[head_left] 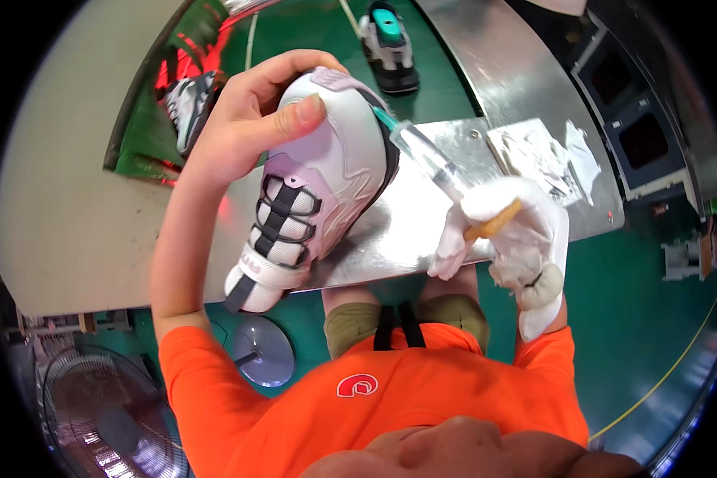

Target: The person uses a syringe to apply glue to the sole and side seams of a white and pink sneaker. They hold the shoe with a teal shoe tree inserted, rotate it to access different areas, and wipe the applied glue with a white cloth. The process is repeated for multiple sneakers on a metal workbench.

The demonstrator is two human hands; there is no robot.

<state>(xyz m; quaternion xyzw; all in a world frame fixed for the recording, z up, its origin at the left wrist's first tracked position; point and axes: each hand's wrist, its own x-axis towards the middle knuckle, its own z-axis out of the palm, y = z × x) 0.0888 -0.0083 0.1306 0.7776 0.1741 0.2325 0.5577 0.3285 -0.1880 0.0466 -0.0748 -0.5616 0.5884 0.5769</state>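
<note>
My left hand (251,111) is bare and grips the toe end of a white and pale pink sneaker (315,187) with black lace straps, holding it tilted over a metal work plate (410,227). My right hand (518,231) wears a white glove and holds a clear syringe-like applicator (426,155) with a green tip. That tip touches the edge of the sneaker's sole near the toe. A thin yellowish stick also lies across the gloved palm.
Another sneaker (390,44) with a teal insole sits on the green conveyor belt (303,32) farther away. A dark shoe (187,99) lies at the belt's left. Crumpled papers (546,155) rest on the plate's right side. A fan (103,414) stands on the floor at lower left.
</note>
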